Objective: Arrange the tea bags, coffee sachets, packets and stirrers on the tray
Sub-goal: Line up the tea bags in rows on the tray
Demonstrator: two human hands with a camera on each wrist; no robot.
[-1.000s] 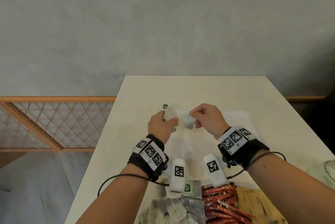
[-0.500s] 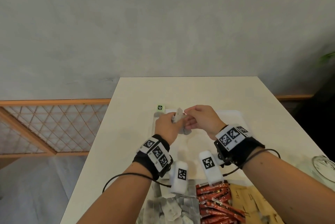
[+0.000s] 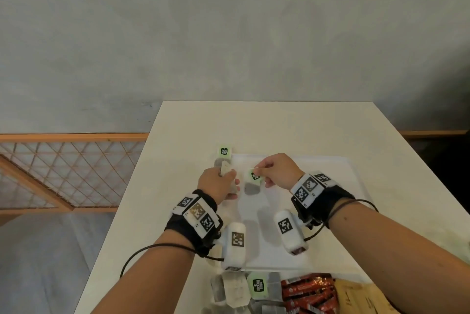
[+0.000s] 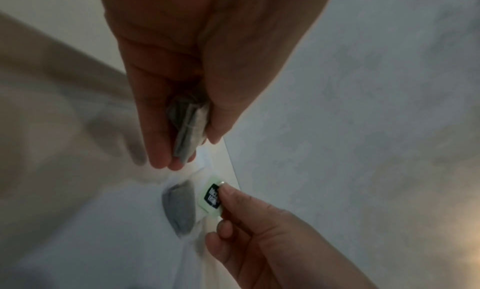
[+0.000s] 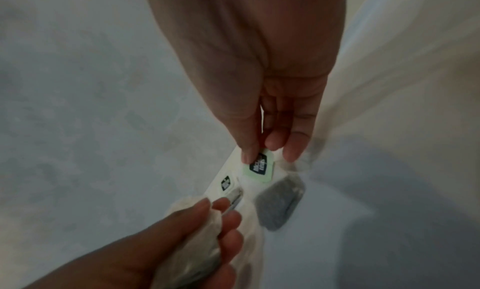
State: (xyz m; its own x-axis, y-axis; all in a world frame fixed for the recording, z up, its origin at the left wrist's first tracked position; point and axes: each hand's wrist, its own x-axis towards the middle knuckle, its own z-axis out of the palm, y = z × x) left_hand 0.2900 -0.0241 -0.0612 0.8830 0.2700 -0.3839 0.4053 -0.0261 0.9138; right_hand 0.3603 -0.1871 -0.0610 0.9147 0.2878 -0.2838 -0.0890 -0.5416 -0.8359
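Nearest, loose tea bags (image 3: pixel 236 290), red sachets (image 3: pixel 309 290) and brown packets (image 3: pixel 356 296) lie heaped on the desk (image 3: pixel 178 135), just short of the white tray (image 3: pixel 338 212). Placing tea bags looks to be the step in hand. The left hand (image 3: pixel 216 182) is clamped on a small bundle of bags (image 4: pixel 188 133). The right hand (image 3: pixel 278 170) pinches the green tag (image 3: pixel 254 176) of a bag (image 3: pixel 251 188) lying on the tray, long axis running near to far, tag at the far end. Beyond it, another bag (image 3: pixel 223 158) rests at the tray's far-left corner, pointing likewise. Next, probably: free the tag, then draw another bag from the bundle and lay it alongside.
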